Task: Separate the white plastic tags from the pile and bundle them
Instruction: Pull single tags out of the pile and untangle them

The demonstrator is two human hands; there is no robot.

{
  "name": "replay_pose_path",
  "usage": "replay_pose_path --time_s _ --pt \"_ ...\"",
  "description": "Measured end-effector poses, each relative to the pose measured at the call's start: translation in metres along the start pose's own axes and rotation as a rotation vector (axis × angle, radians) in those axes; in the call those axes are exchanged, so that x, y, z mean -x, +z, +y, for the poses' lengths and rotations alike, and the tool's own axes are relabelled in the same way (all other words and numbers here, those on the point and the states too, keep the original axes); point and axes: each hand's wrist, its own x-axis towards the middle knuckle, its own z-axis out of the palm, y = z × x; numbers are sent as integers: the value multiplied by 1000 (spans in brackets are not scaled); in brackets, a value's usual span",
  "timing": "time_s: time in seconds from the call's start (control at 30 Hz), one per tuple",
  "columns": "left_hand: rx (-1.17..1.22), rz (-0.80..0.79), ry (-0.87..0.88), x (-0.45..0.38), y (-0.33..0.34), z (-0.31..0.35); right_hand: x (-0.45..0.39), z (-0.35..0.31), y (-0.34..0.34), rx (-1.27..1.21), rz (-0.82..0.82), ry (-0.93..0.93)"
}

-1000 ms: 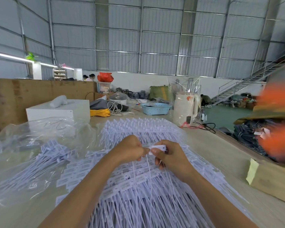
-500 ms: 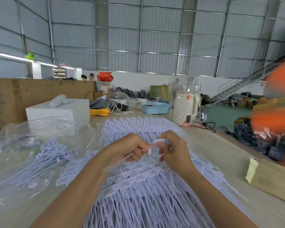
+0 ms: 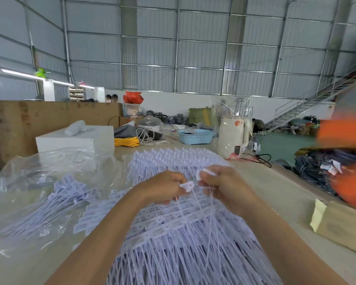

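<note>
Both hands are up over the big pile of tags (image 3: 173, 233) on the table (image 3: 275, 188) – left hand (image 3: 162, 187) curled, pinching a white tag (image 3: 187, 186) by its head, right hand (image 3: 220, 182) knuckles-up pinching another tag (image 3: 206, 172) just beside it, thin tails hanging down into the pile

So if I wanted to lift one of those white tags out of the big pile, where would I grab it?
Probably by the flat head, as both hands do now. The left hand pinches a tag by its wide head, the thin tail hanging down. On the pile the heads lie in rows on top, so come from above.
</note>
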Motion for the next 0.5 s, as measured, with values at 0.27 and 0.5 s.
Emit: replay_pose_path --time_s 0.27,0.5 --pt "131 100 70 0 -3 -2 -18 -8 30 435 -85 -74" --pt "186 184 -83 -4 -8 -9 -19 -1 26 342 -113 -65"
